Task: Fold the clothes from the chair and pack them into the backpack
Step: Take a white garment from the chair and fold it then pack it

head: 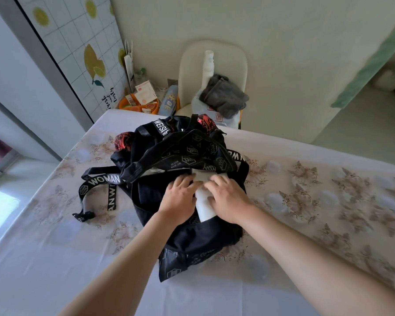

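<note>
A black backpack (187,156) with white lettering and red patches lies on the table, its mouth facing me. A folded white garment (203,201) sits partly inside the opening. My left hand (180,195) rests on the garment's left side, fingers spread over it. My right hand (228,199) lies on its right side, fingers pressing down on the cloth. A grey garment (225,94) is piled on a pale blue one (217,111) on the white chair (214,65) behind the table.
The table (328,190) has a floral cloth and a white cover near me. Backpack straps (100,190) trail to the left. An orange tray (141,103) with boxes stands behind the table's far left corner. A white bottle (208,65) stands on the chair.
</note>
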`<state>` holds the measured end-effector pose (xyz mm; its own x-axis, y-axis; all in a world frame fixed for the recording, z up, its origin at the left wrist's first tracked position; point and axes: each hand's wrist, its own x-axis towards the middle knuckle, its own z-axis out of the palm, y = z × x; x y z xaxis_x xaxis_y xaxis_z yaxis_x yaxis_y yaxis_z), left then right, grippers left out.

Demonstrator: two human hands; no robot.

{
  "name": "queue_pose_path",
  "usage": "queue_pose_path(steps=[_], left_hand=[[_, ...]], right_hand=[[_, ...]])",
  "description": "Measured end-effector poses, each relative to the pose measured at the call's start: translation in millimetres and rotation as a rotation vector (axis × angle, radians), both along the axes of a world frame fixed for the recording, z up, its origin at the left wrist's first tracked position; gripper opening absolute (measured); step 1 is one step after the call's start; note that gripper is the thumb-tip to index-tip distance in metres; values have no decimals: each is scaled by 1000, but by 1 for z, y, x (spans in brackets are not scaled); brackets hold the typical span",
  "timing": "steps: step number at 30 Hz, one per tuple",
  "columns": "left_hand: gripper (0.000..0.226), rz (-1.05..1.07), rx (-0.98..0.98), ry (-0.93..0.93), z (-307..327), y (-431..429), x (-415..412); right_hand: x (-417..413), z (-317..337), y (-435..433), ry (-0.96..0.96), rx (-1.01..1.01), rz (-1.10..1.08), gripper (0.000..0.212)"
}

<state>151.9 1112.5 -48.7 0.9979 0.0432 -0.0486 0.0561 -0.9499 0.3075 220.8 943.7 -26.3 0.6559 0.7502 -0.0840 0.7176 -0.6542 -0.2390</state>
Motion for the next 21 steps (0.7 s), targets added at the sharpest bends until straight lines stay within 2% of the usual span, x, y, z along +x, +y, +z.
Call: queue_pose_path(steps=[4,7,10,13,16,21], left_hand=[[79,-58,265,217,-13,43,-15],[85,-87,298,151,-23,68,-25],[82,48,222,60,-28,83,-31],[83,168,206,64,-33,86,-30],[80,148,163,111,-31,81,-15],[82,68,104,219,-27,78,-10]], right_hand=[[-11,-15,36,140,-221,-10,73],[-11,-29,30,119,-346,19,92],[-8,-35,20,122,-310,36,98],[-10,-35,24,162,-253,0,101],[-16,-35,26,154,-240,-116,94],[-20,-28,30,216,-338,-148,93]])
